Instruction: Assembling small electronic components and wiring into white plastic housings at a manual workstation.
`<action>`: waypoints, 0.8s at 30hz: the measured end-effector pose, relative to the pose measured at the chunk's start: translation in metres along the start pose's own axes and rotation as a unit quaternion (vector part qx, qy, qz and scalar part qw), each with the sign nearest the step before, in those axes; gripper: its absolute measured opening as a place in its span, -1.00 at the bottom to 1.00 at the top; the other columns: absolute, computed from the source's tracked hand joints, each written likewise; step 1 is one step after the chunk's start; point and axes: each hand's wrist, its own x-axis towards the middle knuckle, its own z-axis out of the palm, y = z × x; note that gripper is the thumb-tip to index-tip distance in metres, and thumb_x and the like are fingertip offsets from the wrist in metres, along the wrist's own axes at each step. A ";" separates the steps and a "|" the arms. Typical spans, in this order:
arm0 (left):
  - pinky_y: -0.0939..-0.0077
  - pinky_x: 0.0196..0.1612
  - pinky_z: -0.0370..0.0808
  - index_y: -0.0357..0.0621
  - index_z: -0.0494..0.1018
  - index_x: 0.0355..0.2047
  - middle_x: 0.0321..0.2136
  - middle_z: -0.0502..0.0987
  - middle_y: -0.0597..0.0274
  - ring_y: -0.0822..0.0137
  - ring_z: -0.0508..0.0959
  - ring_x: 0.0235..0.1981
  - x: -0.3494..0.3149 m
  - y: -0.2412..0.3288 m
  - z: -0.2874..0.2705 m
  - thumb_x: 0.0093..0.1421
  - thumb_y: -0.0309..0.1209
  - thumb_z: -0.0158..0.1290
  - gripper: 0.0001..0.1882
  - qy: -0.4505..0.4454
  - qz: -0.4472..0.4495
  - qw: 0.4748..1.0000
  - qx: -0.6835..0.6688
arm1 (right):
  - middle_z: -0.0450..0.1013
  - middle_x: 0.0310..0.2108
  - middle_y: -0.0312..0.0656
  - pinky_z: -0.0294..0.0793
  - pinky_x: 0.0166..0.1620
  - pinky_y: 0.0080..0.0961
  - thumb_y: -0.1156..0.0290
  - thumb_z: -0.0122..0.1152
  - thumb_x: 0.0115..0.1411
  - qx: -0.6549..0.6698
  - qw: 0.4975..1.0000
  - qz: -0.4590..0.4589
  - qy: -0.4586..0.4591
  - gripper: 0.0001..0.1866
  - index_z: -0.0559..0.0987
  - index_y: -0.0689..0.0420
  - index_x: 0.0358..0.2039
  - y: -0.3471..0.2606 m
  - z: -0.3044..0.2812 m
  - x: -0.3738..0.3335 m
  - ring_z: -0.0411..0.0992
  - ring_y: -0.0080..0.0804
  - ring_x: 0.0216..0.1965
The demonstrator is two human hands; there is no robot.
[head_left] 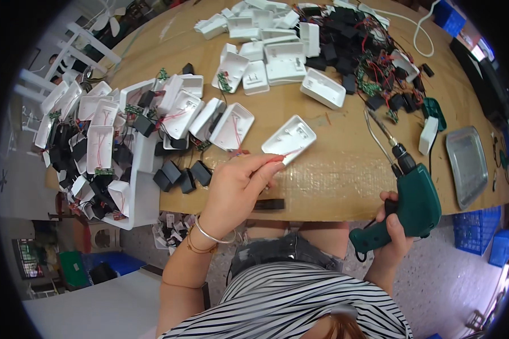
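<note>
My left hand (240, 183) is closed in a pinch on a thin red wire (290, 153) at the near edge of a white plastic casing (289, 137). The casing lies open side up on the cardboard-covered table, and the wire runs into it. In my right hand (395, 237) is a green soldering gun (421, 200), gripped by its handle. Its metal tip (379, 121) points away from me, with a thin bent tube beside it. The gun is apart from the casing. A black strip-like tool (268, 204) lies by my left hand at the table's front edge.
At left, a white bin (147, 198) overflows with casings, black blocks and wires. White casings (285, 59) and a tangle of black parts, wires and green boards (370, 87) fill the far side. A metal tray (467, 166) lies at right; small black blocks (201, 173) sit beside the bin.
</note>
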 end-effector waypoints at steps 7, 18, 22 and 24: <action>0.55 -0.55 0.34 -0.34 0.35 -0.30 -0.65 0.47 0.18 0.47 0.43 -0.65 0.016 -0.019 0.014 0.18 -0.42 -0.09 -0.81 0.038 -0.048 0.988 -0.143 | 0.38 -0.22 -0.02 0.29 -0.32 -0.65 0.35 0.17 -0.09 -0.021 1.000 0.015 -0.010 -0.46 0.33 0.31 -0.07 0.005 0.016 -0.003 0.31 -0.51 -0.45; 0.26 -0.18 0.22 -0.17 0.37 -0.42 -0.43 0.41 0.13 0.12 0.38 -0.32 0.017 -0.028 0.055 0.01 -0.45 0.07 -0.87 0.119 0.203 0.932 0.275 | 0.38 -0.23 -0.01 0.29 -0.34 -0.66 0.38 0.17 -0.08 -0.019 0.999 0.027 -0.006 -0.46 0.32 0.30 -0.06 0.010 0.010 -0.002 0.30 -0.52 -0.47; 0.27 -0.19 0.23 -0.16 0.37 -0.43 -0.47 0.42 0.17 0.14 0.37 -0.36 0.006 -0.023 0.064 0.00 -0.45 0.08 -0.87 0.111 0.248 0.924 0.269 | 0.38 -0.23 -0.02 0.29 -0.34 -0.66 0.38 0.17 -0.08 -0.023 0.999 0.035 0.003 -0.44 0.30 0.29 -0.04 0.009 0.002 -0.004 0.30 -0.52 -0.47; 0.28 -0.22 0.25 -0.18 0.37 -0.41 -0.47 0.42 0.13 0.13 0.37 -0.39 0.005 -0.026 0.065 0.01 -0.50 0.06 -0.88 0.160 0.242 0.921 0.260 | 0.37 -0.23 -0.01 0.29 -0.34 -0.66 0.38 0.18 -0.08 -0.018 0.999 0.036 -0.004 -0.44 0.29 0.29 -0.04 0.010 -0.001 -0.005 0.29 -0.51 -0.46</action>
